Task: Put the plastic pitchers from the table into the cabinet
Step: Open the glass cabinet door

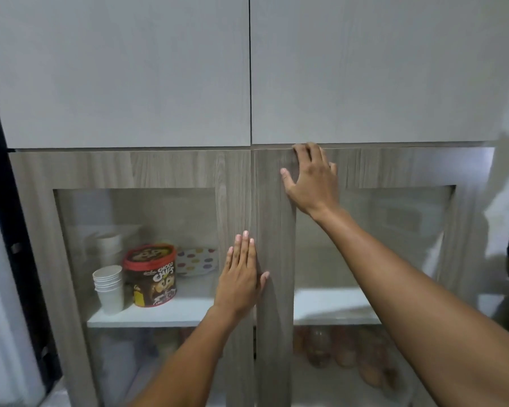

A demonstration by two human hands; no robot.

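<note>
A wood-grain cabinet (30, 177) with two glass-paned doors fills the head view. My left hand (241, 274) lies flat, fingers together, on the inner frame of the left door (235, 201). My right hand (312, 177) rests spread on the top of the right door (274, 259), fingertips at its upper edge. Both doors look closed. Neither hand holds anything. No plastic pitcher or table is in view.
Behind the left glass stand a stack of paper cups (108, 289), a chocolate-cereal tub (152, 274) and a dotted plate (197, 261) on a white shelf (159, 315). Brownish rounded items (344, 353) sit on the lower right shelf. Plain grey upper doors (130, 69) above.
</note>
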